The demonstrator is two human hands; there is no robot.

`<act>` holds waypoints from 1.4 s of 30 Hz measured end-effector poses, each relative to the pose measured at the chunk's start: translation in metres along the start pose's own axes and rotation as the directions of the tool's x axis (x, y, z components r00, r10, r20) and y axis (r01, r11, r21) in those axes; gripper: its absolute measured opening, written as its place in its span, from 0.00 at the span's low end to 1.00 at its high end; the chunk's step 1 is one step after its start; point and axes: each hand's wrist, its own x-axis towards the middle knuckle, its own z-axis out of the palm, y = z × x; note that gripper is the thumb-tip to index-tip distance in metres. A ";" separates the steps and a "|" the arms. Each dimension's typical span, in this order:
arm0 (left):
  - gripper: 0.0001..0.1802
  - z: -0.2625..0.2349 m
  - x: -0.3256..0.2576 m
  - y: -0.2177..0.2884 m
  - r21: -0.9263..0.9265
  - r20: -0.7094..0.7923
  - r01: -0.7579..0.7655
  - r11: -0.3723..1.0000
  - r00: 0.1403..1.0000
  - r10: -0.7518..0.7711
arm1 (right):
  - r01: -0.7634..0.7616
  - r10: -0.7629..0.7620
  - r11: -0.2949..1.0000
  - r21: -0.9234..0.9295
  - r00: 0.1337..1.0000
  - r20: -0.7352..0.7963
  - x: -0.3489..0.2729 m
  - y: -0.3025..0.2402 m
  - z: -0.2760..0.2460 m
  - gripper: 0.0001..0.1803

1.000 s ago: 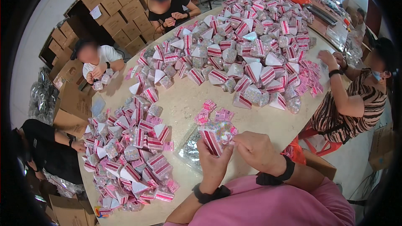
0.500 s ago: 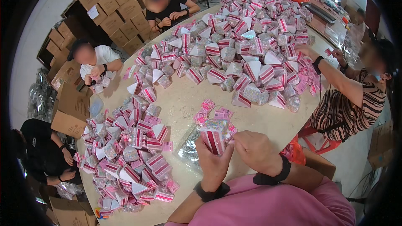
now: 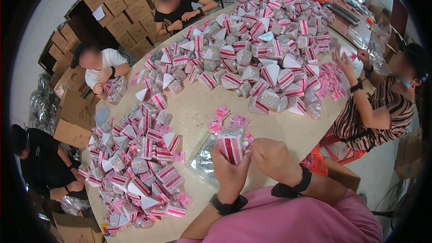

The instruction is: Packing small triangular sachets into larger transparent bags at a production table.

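My left hand (image 3: 228, 173) is wrapped round a toy cake slice (image 3: 231, 146) with white sides, dark pink stripes and a speckled top. It holds the slice up over the near part of the table. Against the slice's right side, my right hand (image 3: 272, 159) is closed in a pinch; what sits between its fingertips is too small to make out. Just beyond the slice lie small pink printed cards (image 3: 239, 121). Beneath and left of my left hand is a stack of clear plastic bags (image 3: 201, 159).
Wrapped cake slices are heaped at the left (image 3: 135, 162) and across the far side (image 3: 270, 54) of the table (image 3: 198, 103). Co-workers are around it, one in a striped top (image 3: 382, 112) at the right. Cardboard boxes (image 3: 119, 4) are stacked behind.
My hands stay nearly in place, with the slice turned slightly. The co-worker at the right has drawn a hand back from the pile and raised it. The one at the left has shifted.
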 end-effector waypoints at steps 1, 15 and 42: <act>0.36 0.000 -0.001 -0.002 -0.007 -0.013 -0.032 0.999 0.999 0.032 | -0.007 0.007 1.000 -0.021 1.000 0.010 0.000 0.001 0.002 0.03; 0.32 -0.012 -0.001 -0.014 0.025 0.162 0.111 0.993 0.980 -0.114 | -0.585 0.446 0.530 0.614 0.808 0.385 0.009 0.012 0.012 0.08; 0.06 -0.061 -0.016 -0.150 0.437 0.452 -0.241 0.867 0.892 0.019 | -0.801 0.444 0.437 0.409 0.587 0.677 -0.042 0.097 0.041 0.09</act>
